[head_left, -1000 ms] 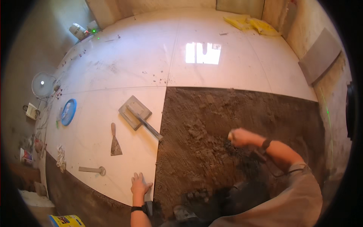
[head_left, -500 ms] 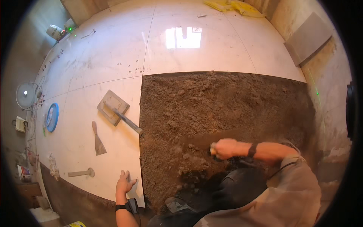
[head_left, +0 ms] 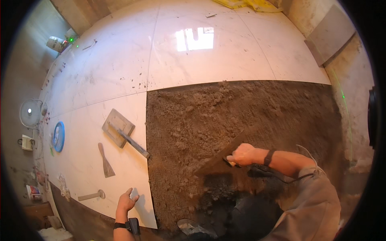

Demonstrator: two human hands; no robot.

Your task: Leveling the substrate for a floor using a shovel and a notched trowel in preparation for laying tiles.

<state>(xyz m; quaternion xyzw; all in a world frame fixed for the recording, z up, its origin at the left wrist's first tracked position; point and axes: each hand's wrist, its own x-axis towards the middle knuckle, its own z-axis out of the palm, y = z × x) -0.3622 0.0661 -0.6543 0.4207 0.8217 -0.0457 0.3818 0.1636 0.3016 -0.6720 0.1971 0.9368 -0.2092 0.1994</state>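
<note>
Brown, crumbly mortar (head_left: 241, 116) covered the floor from the middle out to 3 o'clock, bordered by glossy white tiles (head_left: 120, 76). The right hand (head_left: 243, 154) had its fingers clamped on the handle of a trowel (head_left: 220, 158), whose blade lay tilted on the mortar just at 9 o'clock from the hand. The left hand (head_left: 126, 202), fingers loosely apart, pressed flat on the nearest tile at 7 o'clock. A float (head_left: 118, 128), a scraper (head_left: 105, 161) and a mallet (head_left: 91, 195) lay on the tiles toward 9 o'clock.

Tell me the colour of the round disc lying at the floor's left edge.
Blue disc, head view.
</note>
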